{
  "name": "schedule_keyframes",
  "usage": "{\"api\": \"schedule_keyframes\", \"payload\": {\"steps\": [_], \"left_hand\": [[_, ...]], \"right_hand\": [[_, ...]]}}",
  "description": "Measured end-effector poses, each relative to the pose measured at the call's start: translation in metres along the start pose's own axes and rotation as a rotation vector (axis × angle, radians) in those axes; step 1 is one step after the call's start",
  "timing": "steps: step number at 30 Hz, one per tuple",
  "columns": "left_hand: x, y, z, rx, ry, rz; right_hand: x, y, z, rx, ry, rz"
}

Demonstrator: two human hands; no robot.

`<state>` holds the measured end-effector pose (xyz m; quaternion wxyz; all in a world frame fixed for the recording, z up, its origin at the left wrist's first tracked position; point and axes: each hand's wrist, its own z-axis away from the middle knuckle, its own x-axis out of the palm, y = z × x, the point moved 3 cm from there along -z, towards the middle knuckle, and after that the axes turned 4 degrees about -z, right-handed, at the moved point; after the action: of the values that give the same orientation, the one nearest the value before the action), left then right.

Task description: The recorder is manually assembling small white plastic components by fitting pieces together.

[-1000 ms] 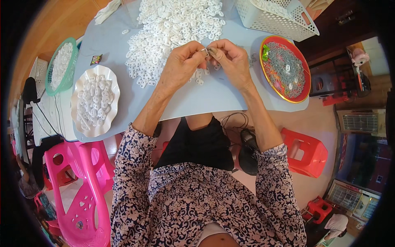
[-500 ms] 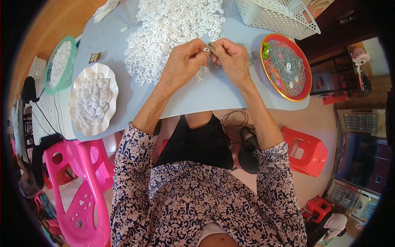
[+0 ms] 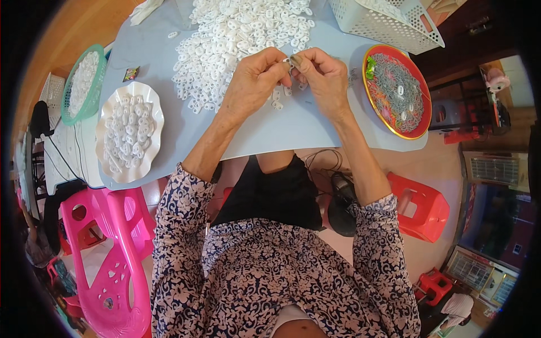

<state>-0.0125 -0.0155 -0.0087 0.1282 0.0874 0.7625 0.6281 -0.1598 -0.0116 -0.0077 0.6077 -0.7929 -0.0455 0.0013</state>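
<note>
Above the grey-blue table, my left hand [image 3: 255, 80] pinches a small white oval plastic piece [image 3: 287, 60] between thumb and fingers. My right hand [image 3: 327, 79] is closed right against it, thumb and fingertips together; anything small in that grip is hidden. Beyond and left of the hands spreads a heap of similar white pieces [image 3: 225, 42] with holes in them, a few lying loose just below my fingers. A red bowl with a gold rim [image 3: 426, 115] to the right holds many tiny grey parts, spring-like in look, with a couple of white pieces on top.
A white scalloped dish [image 3: 159, 112] of white pieces stands at the left, beside a small wrapper [image 3: 131, 74]. Farther left is a green basket [image 3: 100, 79]; a perforated pale basket [image 3: 389, 31] sits at the far right. Pink chair [image 3: 135, 253] and red stool [image 3: 420, 208] flank me.
Both hands stay together at nearly the same spot, fingertips now closer around the white piece. The whole view has shifted slightly; the bowls and heap have not been moved.
</note>
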Motion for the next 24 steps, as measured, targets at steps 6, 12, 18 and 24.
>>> {"api": "schedule_keyframes", "payload": {"steps": [6,12,18,24], "left_hand": [[0.000,0.003,0.001,-0.025,0.011,-0.041],[-0.019,0.009,0.000,0.142,0.239,-0.278],[0.005,0.026,-0.003,0.393,0.184,-0.539],[0.021,0.025,0.006,0.356,-0.001,-0.602]], "right_hand": [[-0.003,0.001,-0.002,-0.057,-0.035,-0.003],[-0.027,0.003,-0.001,0.070,0.151,-0.203],[-0.028,0.003,0.002,-0.075,0.174,-0.094],[-0.031,-0.004,0.003,-0.169,0.271,-0.057]]}}
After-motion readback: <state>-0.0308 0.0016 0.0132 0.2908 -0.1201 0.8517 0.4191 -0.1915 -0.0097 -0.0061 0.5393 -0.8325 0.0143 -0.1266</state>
